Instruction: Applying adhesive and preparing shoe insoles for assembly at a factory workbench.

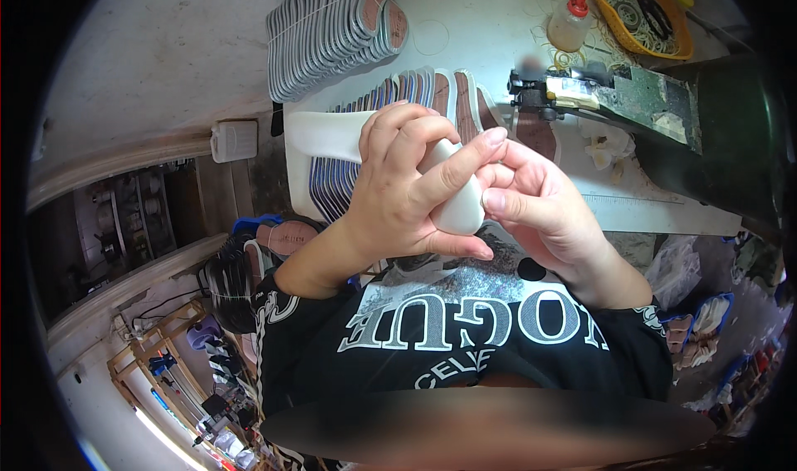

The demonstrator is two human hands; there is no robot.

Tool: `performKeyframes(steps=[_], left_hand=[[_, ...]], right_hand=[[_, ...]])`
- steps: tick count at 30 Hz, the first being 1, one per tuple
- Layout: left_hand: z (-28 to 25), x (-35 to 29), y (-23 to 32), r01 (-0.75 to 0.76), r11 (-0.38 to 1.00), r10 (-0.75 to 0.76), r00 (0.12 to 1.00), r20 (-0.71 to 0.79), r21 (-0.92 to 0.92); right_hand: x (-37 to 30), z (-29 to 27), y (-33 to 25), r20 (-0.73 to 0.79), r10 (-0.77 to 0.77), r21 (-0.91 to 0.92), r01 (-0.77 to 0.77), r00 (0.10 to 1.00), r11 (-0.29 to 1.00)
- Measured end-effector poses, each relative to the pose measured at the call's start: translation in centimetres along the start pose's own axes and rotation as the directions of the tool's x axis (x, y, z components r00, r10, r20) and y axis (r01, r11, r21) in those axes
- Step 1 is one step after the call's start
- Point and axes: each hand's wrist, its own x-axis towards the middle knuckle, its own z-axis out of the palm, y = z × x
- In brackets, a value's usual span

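A smooth white insole is held up in front of my chest, above the near edge of the worktable. My left hand is closed around it, with the thumb beneath its rounded end. The long white part to the left of that hand looks like the same insole, but the hand hides the join. My right hand is closed at the insole's right edge, its thumb and bent fingers against the rim. Behind my hands lies a fanned row of insoles with brown and white faces.
A tied stack of grey-edged insoles stands at the back left. On the right is a green machine. Beyond it are a red-tipped glue bottle and a yellow basket of rubber bands. A metal ruler lies along the table's near right edge.
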Motion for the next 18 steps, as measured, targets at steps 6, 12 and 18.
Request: performKeyframes(steps=[6,12,18], left_hand=[[0.6,-0.3,0.4,0.06,0.977,-0.073,0.996,-0.058,-0.203],[1.5,-0.7,0.3,0.06,0.957,-0.108,0.981,-0.158,-0.283],[1.7,-0.3,0.5,0.058,0.972,-0.103,0.976,-0.191,-0.227]], right_hand=[[0.2,1.2,0.6,0.06,-0.025,0.105,0.019,0.998,0.994],[0.6,1.0,1.0,0.092,-0.06,0.154,0.045,0.994,0.987],[0.9,1.8,1.3,-0.021,0.03,0.159,-0.027,0.999,0.987]])
